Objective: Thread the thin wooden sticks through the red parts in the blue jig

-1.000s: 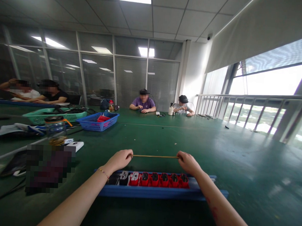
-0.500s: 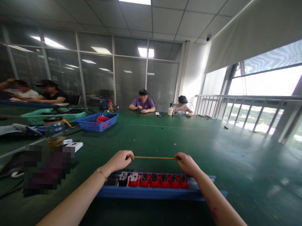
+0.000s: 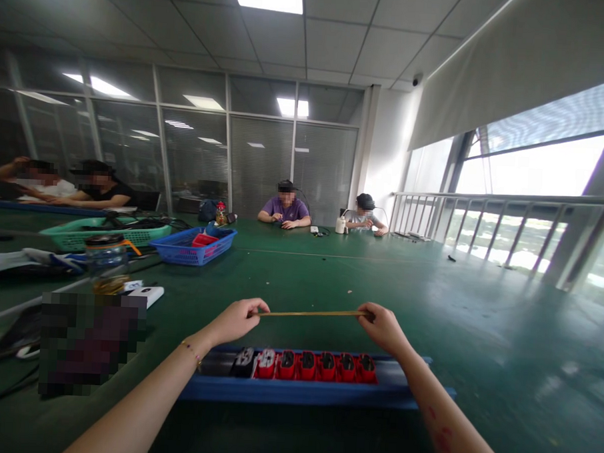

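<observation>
A thin yellow-brown strip [image 3: 311, 314] runs taut and nearly level between my hands. My left hand [image 3: 236, 320] pinches one end, its thumb and fingers pressed together. At the other end, my right hand [image 3: 381, 329] grips the strip the same way. Below it lies a long blue rail tray [image 3: 305, 392] holding a row of several red blocks [image 3: 307, 368] with dark tops. The block at the row's left end is a black block [image 3: 242, 364] with a pale top, and the red one beside it also has a pale top. Both hands are beyond the tray's far edge, above the table.
To the left stand a blue basket [image 3: 193, 252] with red items, a green basket [image 3: 66, 235] with cables, and a glass jar [image 3: 107, 265]. A white device [image 3: 150, 296] lies nearer. Several people sit around the green table [image 3: 290, 276]; a white bottle [image 3: 341, 224] stands far off.
My hands have moved slightly apart, the right one to the right and the left one to the left. The strip between them has lengthened and tilts a little, its right end higher.
</observation>
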### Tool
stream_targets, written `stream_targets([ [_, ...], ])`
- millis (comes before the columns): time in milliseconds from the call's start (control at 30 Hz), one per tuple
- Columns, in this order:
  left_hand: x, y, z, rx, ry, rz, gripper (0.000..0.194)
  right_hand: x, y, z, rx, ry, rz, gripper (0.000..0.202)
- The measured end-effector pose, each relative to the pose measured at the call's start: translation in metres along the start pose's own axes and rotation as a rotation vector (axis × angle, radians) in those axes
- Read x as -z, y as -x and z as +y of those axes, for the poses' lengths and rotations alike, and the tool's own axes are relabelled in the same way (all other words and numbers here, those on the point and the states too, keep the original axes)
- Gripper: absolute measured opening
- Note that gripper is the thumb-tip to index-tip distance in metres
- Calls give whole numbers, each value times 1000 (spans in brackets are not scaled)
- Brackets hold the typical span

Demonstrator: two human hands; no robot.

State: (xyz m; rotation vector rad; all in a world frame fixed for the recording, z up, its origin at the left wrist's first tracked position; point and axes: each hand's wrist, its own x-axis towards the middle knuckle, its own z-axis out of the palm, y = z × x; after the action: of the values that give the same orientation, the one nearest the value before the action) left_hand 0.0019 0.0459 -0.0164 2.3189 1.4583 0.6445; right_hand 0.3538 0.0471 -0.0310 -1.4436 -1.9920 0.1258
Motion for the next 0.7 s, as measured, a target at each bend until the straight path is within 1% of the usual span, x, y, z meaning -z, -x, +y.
stream_targets([
  [67,9,4,5,-12,22,-53,31,5,2,1,-19,-107,-88,17],
  [133,20,9,11,-23,47,-99,37,14,6,-2,-13,-246,-214,20],
  [200,32,16,19,-13,71,-144,41,26,10,-7,-4,-357,-345,28],
  [300,46,24,27,12,102,-229,42,44,16,-16,-29,-473,-443,38],
  [367,53,28,30,32,117,-322,40,52,19,-20,-24,-540,-515,38],
  [467,56,31,30,62,135,-448,37,56,22,-19,-26,-577,-655,37],
  [567,55,32,27,76,165,-499,35,53,23,-13,-51,-581,-756,36],
  [700,51,34,23,102,217,-560,32,47,24,-8,-89,-597,-834,34],
])
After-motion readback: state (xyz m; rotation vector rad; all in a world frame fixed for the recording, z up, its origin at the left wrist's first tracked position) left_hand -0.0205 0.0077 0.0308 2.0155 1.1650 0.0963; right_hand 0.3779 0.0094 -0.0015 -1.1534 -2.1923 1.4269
